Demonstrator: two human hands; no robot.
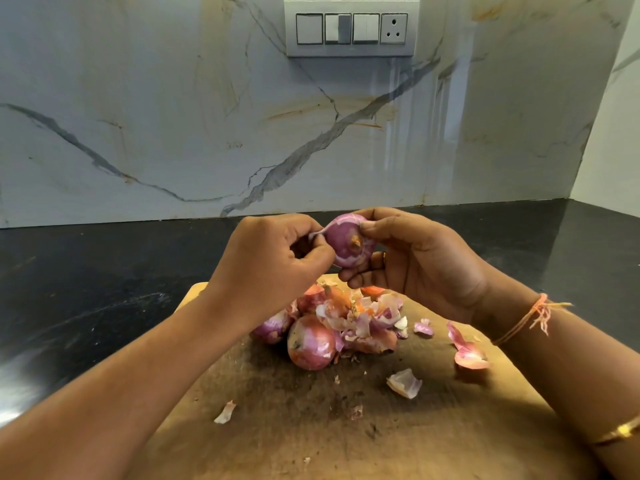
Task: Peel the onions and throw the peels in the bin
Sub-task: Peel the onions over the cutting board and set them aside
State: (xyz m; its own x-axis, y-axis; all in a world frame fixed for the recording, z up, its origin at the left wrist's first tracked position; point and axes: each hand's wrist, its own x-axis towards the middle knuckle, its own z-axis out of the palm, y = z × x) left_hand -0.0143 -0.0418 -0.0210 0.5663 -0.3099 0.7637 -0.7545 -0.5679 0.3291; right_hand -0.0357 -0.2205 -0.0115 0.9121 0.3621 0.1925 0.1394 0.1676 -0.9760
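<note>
Two hands raised over a worn brown wooden cutting board, both closed on one round purple-red onion held in the air above it. Bulb cupped in the right hand, thumb on top, fingers curled beneath, root end towards the camera. Thin pale strip of skin pinched in the left hand, still joined to the onion's left side. Below on the board, several reddish unpeeled onions touching a heap of papery pink and orange peels; loose peel scraps scattered nearer the camera. Board on a black stone bench against a white veined marble wall with a grey switch panel. Orange thread round the right wrist.
</note>
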